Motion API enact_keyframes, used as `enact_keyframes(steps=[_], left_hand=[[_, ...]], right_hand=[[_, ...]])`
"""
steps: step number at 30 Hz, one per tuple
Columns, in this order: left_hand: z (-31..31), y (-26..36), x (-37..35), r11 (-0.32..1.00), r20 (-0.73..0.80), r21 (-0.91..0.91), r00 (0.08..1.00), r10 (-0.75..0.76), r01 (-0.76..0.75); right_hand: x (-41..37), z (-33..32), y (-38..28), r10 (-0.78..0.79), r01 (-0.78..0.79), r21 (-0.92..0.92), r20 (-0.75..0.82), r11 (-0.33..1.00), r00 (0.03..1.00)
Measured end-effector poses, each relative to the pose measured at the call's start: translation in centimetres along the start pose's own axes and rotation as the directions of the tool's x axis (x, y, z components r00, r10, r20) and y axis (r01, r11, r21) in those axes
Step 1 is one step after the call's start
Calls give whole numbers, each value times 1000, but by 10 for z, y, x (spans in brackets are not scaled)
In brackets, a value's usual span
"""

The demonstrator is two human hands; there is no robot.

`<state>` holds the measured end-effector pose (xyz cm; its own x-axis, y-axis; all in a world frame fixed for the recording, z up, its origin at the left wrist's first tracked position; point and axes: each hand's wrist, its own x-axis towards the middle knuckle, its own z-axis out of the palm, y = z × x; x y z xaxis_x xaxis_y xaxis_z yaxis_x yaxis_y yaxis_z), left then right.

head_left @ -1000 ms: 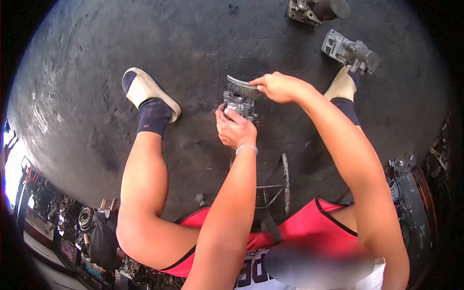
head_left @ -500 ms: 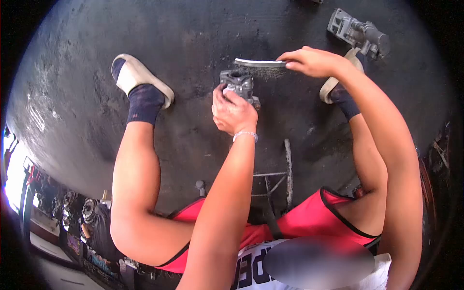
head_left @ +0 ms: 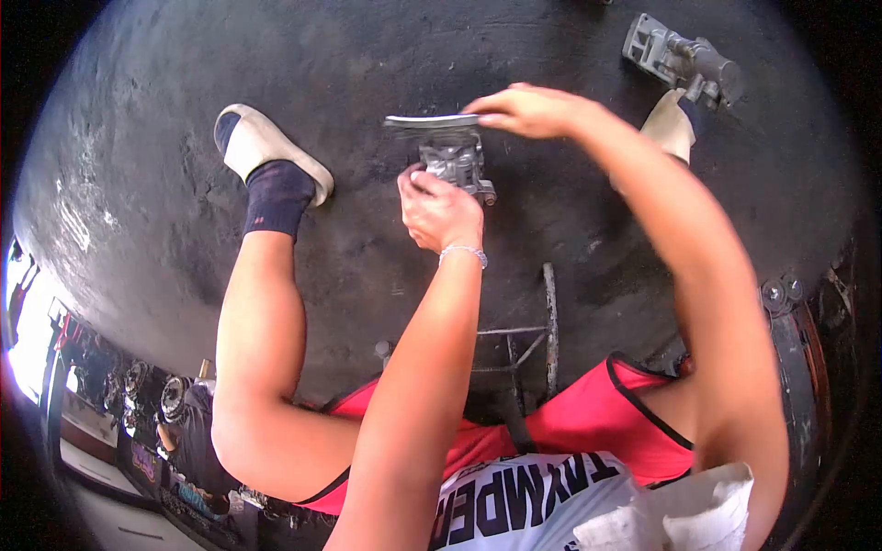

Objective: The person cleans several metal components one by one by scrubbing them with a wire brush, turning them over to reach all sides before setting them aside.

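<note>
My left hand (head_left: 443, 213), with a beaded bracelet at the wrist, grips a grey cast metal part (head_left: 457, 165) from its near left side. The part is blocky, with holes and lugs, and sits low over the dark floor. My right hand (head_left: 531, 110) is closed round one end of a wire brush (head_left: 427, 120), which has a slim, slightly curved back. The brush points left and lies across the far end of the metal part, overlapping it in this view. Its bristles face down toward the part and are blurred.
A second grey metal casting (head_left: 682, 57) lies on the dark floor (head_left: 367, 55) at the far right, beside my right shoe (head_left: 671, 127). My left shoe (head_left: 262, 147) is at the left. A low metal frame (head_left: 549, 321) stands between my legs. Assorted parts line the lower left.
My right hand has swept the wire brush to the left, from the right of the metal part to across its far end. My left hand keeps its grip, nearly in place.
</note>
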<state>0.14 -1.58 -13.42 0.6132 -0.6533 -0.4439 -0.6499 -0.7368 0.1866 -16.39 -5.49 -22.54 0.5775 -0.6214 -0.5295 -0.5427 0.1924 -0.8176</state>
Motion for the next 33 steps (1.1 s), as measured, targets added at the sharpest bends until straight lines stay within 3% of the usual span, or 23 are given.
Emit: enact_keyframes(steps=[1,4,5,7,8,11,15,16,20,22,23,25,26,28,29,30,32,33], left_hand=[[0,2,-2,1000,-31,-17,999,-7,7],[2,-1,1,993,-13,-89,997,-77,75],[7,-7,0,998,-78,-57,997,2,-6],[1,-6,-2,999,-49,-37,999,-21,19],[3,-3,-2,999,-39,-48,999,-14,13],[0,2,-5,999,-21,-47,999,-25,24],[1,3,-2,993,-40,-91,996,-78,74],[-1,3,-2,993,-38,-82,996,-83,80],[3,0,-1,998,-52,-51,998,-24,21],[1,-1,-4,999,-18,-35,999,-30,29],[2,0,-5,999,-31,-16,999,-39,38],[2,0,-4,998,-33,-47,998,-52,50],[1,2,-2,995,-34,-69,997,-72,69],[4,1,-1,992,-22,-77,994,-105,103],[5,-3,-1,996,-29,-54,997,-75,73],[5,-5,-2,998,-41,-46,998,-44,42],[8,-1,0,999,-55,-29,998,-28,26],[7,-2,-2,1000,-46,-23,999,-22,21]], right_hand=[[23,12,0,-36,36,105,3,994,999],[16,2,-1,-64,63,66,8,996,998],[-4,-9,5,40,-43,66,42,997,998],[-39,-29,23,22,-24,30,67,999,997],[-50,-37,15,104,-105,1,103,995,989],[-15,-22,-1,-29,32,-35,77,999,997],[41,-1,-9,-10,14,-37,91,999,996],[33,-10,-8,-37,41,-34,114,999,993],[-37,-55,4,117,-92,-158,163,983,980],[-23,-45,1,55,-29,-172,147,985,988],[-3,-34,-11,95,-66,-211,130,975,987],[45,5,-3,-13,17,-42,83,999,996],[51,8,-14,-13,19,-71,90,997,996],[31,-12,-16,-51,56,-33,148,998,988],[8,-25,-16,49,-43,-39,139,998,989],[-8,-33,6,-53,62,-59,147,996,988],[-27,-36,7,81,-67,-110,127,992,989],[-16,-27,6,23,-13,-101,99,995,995]])
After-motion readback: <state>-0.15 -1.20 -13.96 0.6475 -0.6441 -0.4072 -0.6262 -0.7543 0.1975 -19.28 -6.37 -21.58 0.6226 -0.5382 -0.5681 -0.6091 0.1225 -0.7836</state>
